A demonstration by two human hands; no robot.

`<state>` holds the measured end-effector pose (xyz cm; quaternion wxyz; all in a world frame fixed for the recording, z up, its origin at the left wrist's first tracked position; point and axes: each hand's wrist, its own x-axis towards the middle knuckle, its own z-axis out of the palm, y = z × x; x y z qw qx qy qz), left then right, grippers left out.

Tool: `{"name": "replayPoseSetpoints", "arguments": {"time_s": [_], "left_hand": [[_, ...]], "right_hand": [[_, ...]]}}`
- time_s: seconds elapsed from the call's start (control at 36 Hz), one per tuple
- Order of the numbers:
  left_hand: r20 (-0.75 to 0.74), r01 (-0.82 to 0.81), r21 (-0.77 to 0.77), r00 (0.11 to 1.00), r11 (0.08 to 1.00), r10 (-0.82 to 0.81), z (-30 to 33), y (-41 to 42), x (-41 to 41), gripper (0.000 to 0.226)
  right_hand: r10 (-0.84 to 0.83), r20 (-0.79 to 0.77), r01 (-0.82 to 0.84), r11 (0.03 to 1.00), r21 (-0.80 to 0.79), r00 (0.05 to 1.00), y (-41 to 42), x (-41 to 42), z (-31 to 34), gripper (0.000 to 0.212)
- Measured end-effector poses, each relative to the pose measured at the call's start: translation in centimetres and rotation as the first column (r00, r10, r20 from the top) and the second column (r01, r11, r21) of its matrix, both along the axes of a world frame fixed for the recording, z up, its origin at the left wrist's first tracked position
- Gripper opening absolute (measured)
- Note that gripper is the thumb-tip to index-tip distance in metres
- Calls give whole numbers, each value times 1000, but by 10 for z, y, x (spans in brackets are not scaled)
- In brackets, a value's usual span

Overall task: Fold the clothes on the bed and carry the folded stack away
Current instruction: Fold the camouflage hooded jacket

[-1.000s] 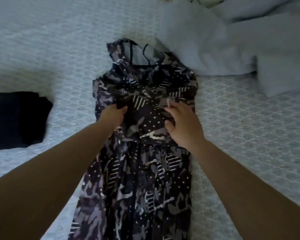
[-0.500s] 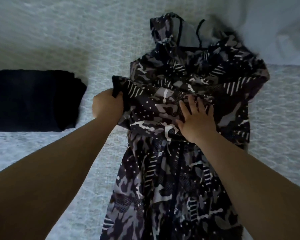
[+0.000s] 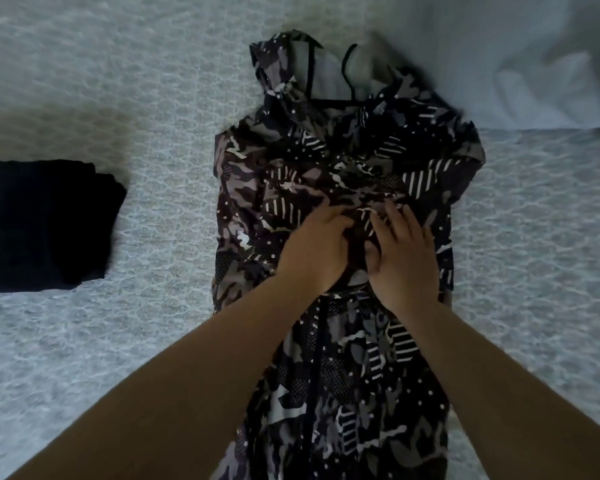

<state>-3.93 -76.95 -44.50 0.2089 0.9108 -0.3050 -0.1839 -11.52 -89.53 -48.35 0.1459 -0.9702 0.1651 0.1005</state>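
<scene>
Head view: a camouflage-print hooded jacket (image 3: 343, 209) lies lengthwise on the white textured bedspread (image 3: 160, 98), sleeves folded across its chest. Left hand (image 3: 314, 252) and right hand (image 3: 404, 258) rest side by side on the folded sleeves, fingers relaxed and pressing down. A folded black garment (image 3: 42, 223) lies well apart to the left; a pale blue sheet (image 3: 534, 57) touches the hood.

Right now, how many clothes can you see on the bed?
2. The patterned jacket lies spread in the middle under both hands. The folded black garment sits at the left edge; it may be more than one piece stacked.
</scene>
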Motion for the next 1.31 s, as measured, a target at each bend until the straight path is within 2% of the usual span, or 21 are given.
{"name": "replayPoseSetpoints", "arguments": {"time_s": [0.06,0.08,0.14,0.17,0.36,0.56,0.67,0.75,0.86,0.97,1.06,1.17,1.31], "left_hand": [[241,-16,125,970,992,-15,-13,13,3,42],[298,-45,222,954,974,-24,-20,19,4,48],[265,-66,402,963,913,-47,-33,28,5,64],[233,-69,442,972,894,-40,-41,30,5,68],[269,-189,344,958,920,96,-81,30,9,65],[287,-173,305,954,936,83,-86,31,9,65],[301,-175,312,950,934,78,-86,31,9,68],[246,-168,338,966,926,85,-79,30,12,70],[59,-68,372,997,926,50,-65,39,9,63],[31,40,360,998,932,-54,-54,83,-45,63],[13,133,451,988,883,-155,-57,132,-113,60],[-7,119,460,991,880,-130,-57,191,-201,64],[14,7,491,1000,871,-15,-51,223,-253,66]], "right_hand": [[10,-21,-10,1000,-23,1000,-2,1,-7,55],[14,-23,-15,1000,-25,1000,-4,2,-10,55],[15,-18,-16,999,-32,1000,-5,5,-15,55],[16,-12,-17,999,-41,1000,-5,6,-18,55],[40,69,-35,997,-70,997,-9,10,-36,60],[39,167,-29,998,-63,985,-9,9,-43,60],[35,141,-25,997,-71,989,-9,8,-41,60],[12,100,-4,997,-76,995,-6,7,-36,58],[-33,37,34,998,-44,999,13,-32,-30,61],[-52,-78,47,997,-66,996,58,-130,-30,66],[-145,-141,137,988,-65,979,91,-186,-26,68],[-211,-189,203,977,-59,959,130,-237,-12,69],[-189,-235,186,982,-38,953,159,-289,1,68]]}}
